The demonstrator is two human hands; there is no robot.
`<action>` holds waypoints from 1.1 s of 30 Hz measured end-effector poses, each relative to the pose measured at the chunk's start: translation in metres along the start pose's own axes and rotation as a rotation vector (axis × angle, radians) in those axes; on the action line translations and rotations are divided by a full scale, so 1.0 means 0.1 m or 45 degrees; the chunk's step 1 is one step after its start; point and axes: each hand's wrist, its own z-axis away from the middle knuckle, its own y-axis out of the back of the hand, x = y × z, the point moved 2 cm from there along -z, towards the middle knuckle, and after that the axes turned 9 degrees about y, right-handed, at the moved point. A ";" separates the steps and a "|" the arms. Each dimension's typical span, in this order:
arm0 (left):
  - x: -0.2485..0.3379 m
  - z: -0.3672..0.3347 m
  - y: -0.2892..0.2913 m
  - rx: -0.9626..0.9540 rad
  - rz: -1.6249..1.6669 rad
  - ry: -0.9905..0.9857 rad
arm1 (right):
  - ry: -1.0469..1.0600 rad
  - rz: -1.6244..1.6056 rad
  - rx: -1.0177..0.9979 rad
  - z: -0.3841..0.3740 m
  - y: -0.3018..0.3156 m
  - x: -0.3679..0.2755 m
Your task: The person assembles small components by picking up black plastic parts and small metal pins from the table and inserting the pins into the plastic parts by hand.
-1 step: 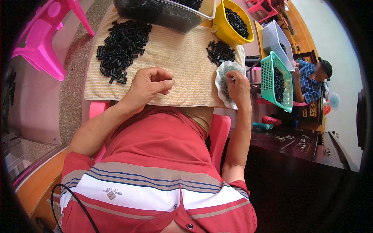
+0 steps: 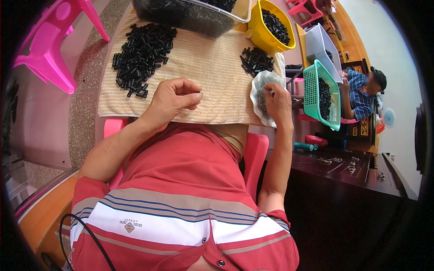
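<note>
My left hand [image 2: 174, 99] is held over the front of a beige striped towel [image 2: 208, 67], its fingers curled in toward the thumb. Whatever those fingers may hold is hidden or too small to make out. Over a white scalloped dish [image 2: 254, 100] of tiny grey-green pieces, my right hand [image 2: 278, 104] has its fingers bunched in a pinch; I cannot see what is between them. A large heap of short black tube-like parts [image 2: 143, 54] lies beyond my left hand. Behind the dish sits a smaller pile of black parts [image 2: 256, 61].
A clear plastic bin [image 2: 242, 12] and a yellow basket [image 2: 253, 27], both with black parts, stand at the table's back. To the right are a green basket [image 2: 334, 119] and a seated person [image 2: 361, 92]. A pink stool [image 2: 49, 49] stands at left.
</note>
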 end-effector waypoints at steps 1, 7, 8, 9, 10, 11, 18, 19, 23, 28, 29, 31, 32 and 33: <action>0.00 0.00 0.00 0.003 0.000 0.001 | -0.027 -0.027 0.008 0.00 0.01 -0.01; 0.00 0.01 -0.01 0.009 0.003 -0.003 | -0.105 -0.158 0.051 0.04 0.06 -0.02; 0.00 0.02 -0.01 0.008 0.003 -0.006 | -0.079 -0.158 0.071 0.05 0.07 -0.02; -0.01 0.01 -0.01 0.007 0.004 -0.002 | -0.084 -0.160 0.069 0.06 0.06 -0.02; -0.01 0.00 -0.01 0.006 0.006 0.001 | -0.075 -0.154 0.082 0.06 0.06 -0.02; -0.01 -0.01 -0.01 0.006 0.006 0.007 | -0.067 -0.149 0.095 0.07 0.06 -0.02; 0.00 0.03 -0.02 0.021 -0.011 0.020 | -0.166 -0.075 -0.019 0.12 0.14 0.02; 0.00 0.02 -0.02 0.020 -0.011 0.017 | -0.130 0.012 -0.014 0.13 0.16 0.04; 0.00 0.02 -0.02 0.019 -0.009 0.026 | -0.112 0.140 -0.083 0.15 0.18 0.14; 0.00 0.02 -0.02 0.026 -0.025 0.023 | -0.195 0.146 -0.181 0.10 0.16 0.15; 0.00 0.02 -0.02 0.023 -0.026 0.023 | -0.183 0.164 -0.174 0.11 0.15 0.17; 0.01 0.02 -0.02 0.018 -0.057 0.018 | -0.198 0.147 -0.164 0.10 0.15 0.16; 0.01 0.02 -0.02 0.018 -0.057 0.018 | -0.215 0.130 -0.152 0.10 0.15 0.16; 0.01 0.03 -0.03 0.021 -0.050 0.016 | -0.214 0.130 -0.153 0.10 0.15 0.16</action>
